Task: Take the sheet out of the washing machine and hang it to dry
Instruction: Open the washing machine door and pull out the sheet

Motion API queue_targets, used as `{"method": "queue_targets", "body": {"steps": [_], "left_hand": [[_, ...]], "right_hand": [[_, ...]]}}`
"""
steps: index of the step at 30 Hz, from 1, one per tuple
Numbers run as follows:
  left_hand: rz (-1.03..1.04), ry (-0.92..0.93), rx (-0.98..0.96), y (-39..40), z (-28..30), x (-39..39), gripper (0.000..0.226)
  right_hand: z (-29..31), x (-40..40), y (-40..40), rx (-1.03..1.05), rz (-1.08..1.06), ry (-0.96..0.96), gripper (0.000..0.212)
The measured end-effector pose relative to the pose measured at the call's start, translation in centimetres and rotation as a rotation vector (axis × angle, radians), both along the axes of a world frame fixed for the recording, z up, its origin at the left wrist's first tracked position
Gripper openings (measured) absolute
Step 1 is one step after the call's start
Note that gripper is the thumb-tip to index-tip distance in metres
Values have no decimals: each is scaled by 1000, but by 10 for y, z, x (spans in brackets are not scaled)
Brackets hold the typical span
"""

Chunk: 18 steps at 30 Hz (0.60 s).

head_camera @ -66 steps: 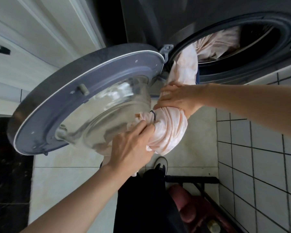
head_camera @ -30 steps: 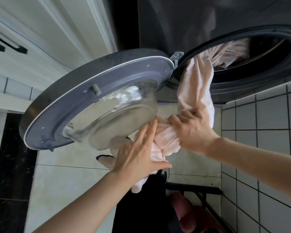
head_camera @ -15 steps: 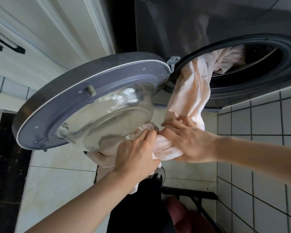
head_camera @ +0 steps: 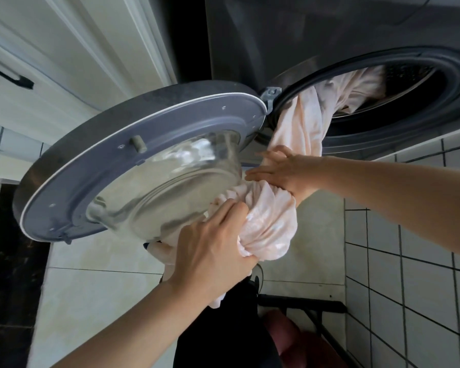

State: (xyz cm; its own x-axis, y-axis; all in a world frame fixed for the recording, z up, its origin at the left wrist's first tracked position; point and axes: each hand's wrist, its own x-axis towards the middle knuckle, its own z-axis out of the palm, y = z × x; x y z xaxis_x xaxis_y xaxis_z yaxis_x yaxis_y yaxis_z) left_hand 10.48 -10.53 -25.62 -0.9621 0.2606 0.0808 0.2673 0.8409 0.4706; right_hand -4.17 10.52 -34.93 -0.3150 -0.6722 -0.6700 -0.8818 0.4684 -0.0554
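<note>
Door (head_camera: 133, 166) swung wide on the left, glass bowl facing us. Left hand (head_camera: 213, 248) curls its grip tight around the bunched pink sheet (head_camera: 271, 229) just below it. Right hand (head_camera: 284, 171) lies across the sheet higher up, fingers fairly straight, thumb probably hooked beneath. The sheet trails up into the washing machine (head_camera: 383, 27) drum.

Soft, wrinkled matt cloth sheet (head_camera: 270, 227); beside the grip, glossy glass door (head_camera: 154, 181) (grey plastic rim); glazed floor tiles (head_camera: 96, 285).
</note>
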Motion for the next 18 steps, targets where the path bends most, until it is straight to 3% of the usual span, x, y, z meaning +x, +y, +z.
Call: {"method": "queue_targets", "body": {"steps": [5,11,13,18], "left_hand": [[-21,49,28,-6,5,-3,52],[-2,-38,9,-19,1,-1,40],[-10,-127,-56,-24,-4,-2,50],[-77,-285,-177,-31,-18,3,91]], "right_hand": [[-7,-10,4,-72,-49,-18,95],[-6,2,14,-160,-168,-33,33],[-8,4,21,-96,-106,38,26],[-2,3,43,130,-120,227,36]]}}
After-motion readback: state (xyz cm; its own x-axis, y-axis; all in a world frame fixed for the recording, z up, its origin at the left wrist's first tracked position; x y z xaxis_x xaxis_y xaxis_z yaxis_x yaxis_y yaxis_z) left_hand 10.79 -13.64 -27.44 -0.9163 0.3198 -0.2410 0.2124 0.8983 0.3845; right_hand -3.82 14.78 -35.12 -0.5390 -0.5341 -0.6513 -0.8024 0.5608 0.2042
